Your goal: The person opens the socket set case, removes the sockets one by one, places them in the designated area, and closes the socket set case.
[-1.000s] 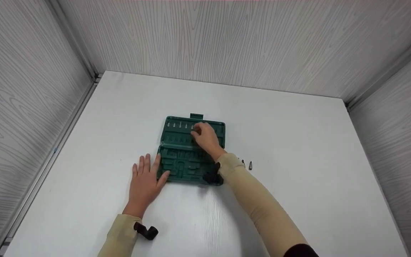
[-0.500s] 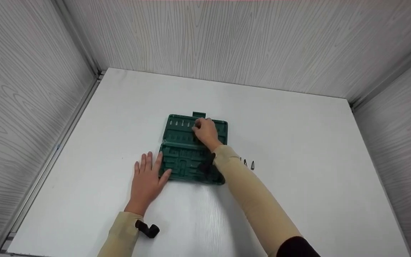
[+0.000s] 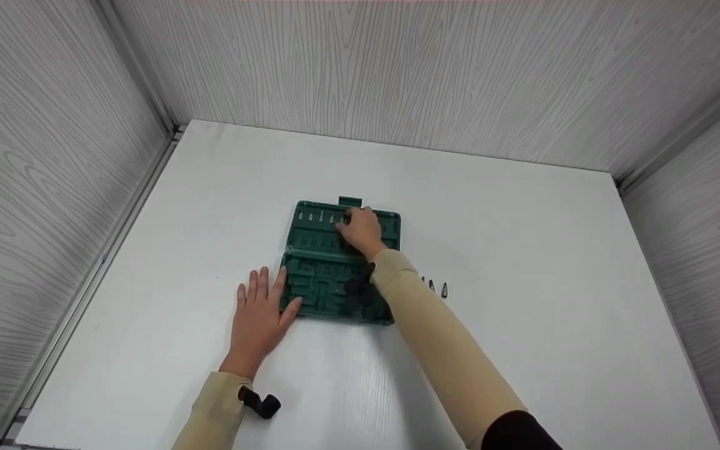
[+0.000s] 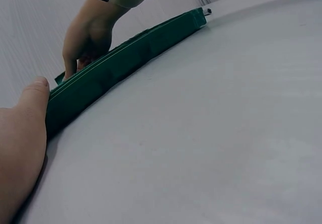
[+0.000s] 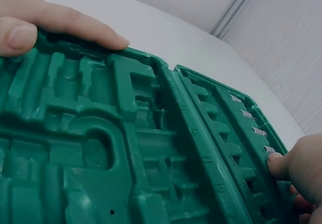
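Note:
An opened green plastic tool case (image 3: 319,297) lies on the white table, its moulded slots facing up. In the far half, several small silver screwdriver bits (image 5: 259,131) stand in a row. My right hand (image 3: 363,230) reaches over that half, curled fingertips and thumb pinching at the bit row's right end; the hand mostly hides the bit there. In the right wrist view the thumb (image 5: 279,166) is right at a bit's end. My left hand (image 3: 256,322) lies spread at the near half's left side, index finger and thumb on the case rim.
Several small dark pointed pieces (image 3: 444,290) lie on the table right of the case, beside the right sleeve (image 3: 441,337). A latch tab (image 3: 350,201) sticks out from the case's far edge. Wood-grained panels (image 3: 397,75) border the table at the back and sides.
The right hand stays at the bit row, its wrist and forearm shifting slightly left. More of the loose pointed pieces shows beside the sleeve. The left hand holds its place on the case.

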`<control>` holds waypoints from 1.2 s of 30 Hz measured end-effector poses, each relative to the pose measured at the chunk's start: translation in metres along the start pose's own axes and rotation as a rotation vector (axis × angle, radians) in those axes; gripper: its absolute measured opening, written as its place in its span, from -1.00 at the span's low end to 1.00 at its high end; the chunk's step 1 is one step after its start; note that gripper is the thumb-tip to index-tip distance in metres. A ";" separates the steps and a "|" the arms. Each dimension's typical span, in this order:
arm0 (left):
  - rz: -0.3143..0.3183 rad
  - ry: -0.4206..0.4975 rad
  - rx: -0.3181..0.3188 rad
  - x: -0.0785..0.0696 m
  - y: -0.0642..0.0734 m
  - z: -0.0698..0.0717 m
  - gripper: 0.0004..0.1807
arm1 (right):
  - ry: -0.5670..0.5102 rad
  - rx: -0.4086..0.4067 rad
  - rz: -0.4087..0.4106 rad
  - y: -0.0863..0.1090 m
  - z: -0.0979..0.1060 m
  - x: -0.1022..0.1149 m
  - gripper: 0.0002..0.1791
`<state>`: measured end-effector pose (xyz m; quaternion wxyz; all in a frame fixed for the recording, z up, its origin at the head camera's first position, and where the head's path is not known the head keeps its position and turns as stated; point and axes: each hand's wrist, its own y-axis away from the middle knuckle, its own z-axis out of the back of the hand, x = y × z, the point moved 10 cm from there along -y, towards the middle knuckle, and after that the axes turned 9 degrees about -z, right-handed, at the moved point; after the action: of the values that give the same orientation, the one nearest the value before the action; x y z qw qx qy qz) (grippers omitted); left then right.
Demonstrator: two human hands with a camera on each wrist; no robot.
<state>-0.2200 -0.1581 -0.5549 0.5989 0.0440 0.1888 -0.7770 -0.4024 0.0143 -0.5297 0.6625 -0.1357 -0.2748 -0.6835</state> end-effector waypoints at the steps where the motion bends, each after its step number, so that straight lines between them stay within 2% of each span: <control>1: 0.003 -0.002 0.001 0.001 0.000 0.000 -0.20 | -0.018 0.007 -0.009 0.000 0.000 0.000 -0.54; 7: 0.007 0.008 0.016 0.002 0.003 -0.001 -0.19 | -0.105 0.030 -0.087 0.001 -0.002 -0.003 -0.59; 12: 0.007 0.008 0.026 0.001 0.004 -0.001 -0.19 | -0.135 0.007 -0.097 0.001 -0.001 -0.005 -0.67; 16: 0.004 0.008 0.016 0.002 0.004 0.001 -0.20 | -0.115 0.001 -0.104 0.000 -0.002 -0.005 -0.69; 21: 0.001 0.011 0.005 0.000 0.005 0.002 -0.20 | -0.067 -0.016 -0.084 0.001 -0.001 -0.003 -0.68; 26: 0.001 0.008 0.001 0.000 0.004 0.003 -0.20 | -0.072 -0.052 -0.055 0.003 0.002 -0.001 -0.73; 33: 0.003 0.010 0.012 -0.001 0.004 0.000 -0.19 | -0.123 -0.073 -0.049 0.004 0.005 -0.004 -0.78; 36: 0.006 0.018 0.018 -0.002 0.003 -0.002 -0.18 | -0.200 -0.067 -0.027 0.004 0.010 -0.004 -0.79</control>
<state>-0.2174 -0.1566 -0.5569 0.5989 0.0568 0.1869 -0.7766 -0.3998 0.0235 -0.5228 0.6177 -0.2215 -0.3183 -0.6841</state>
